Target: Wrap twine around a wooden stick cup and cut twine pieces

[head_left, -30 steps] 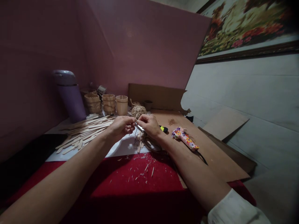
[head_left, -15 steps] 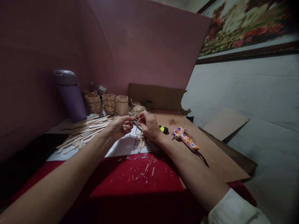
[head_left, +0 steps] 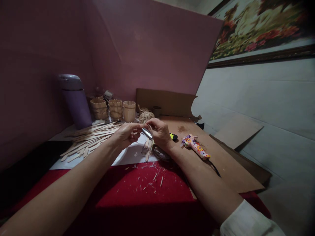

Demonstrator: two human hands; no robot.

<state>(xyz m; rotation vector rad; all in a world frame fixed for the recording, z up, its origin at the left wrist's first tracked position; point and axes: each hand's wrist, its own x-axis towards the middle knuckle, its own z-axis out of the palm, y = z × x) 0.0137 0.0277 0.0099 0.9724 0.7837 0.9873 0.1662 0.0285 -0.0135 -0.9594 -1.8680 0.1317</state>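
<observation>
Above the white paper, my left hand is closed in a pinch, its thumb and fingertip meeting the fingers of the other hand. What it pinches is too small to make out. My right hand is closed too, its fingers bent around what look like scissors. Only the shiny metal blades show, pointing up and left below the fingertips; the handles are hidden in the palm. Several loose wooden craft sticks lie under the hands. Just behind them sits a ball of twine.
Many craft sticks are spread at left, before wooden cups and a purple bottle. A patterned glue gun rests on cardboard at right, near a black-and-yellow tool. Wood scraps litter the red cloth.
My right hand has turned slightly and its fingertips have come together with my left hand's. More of the metal blades shows now. My left hand has barely moved.
</observation>
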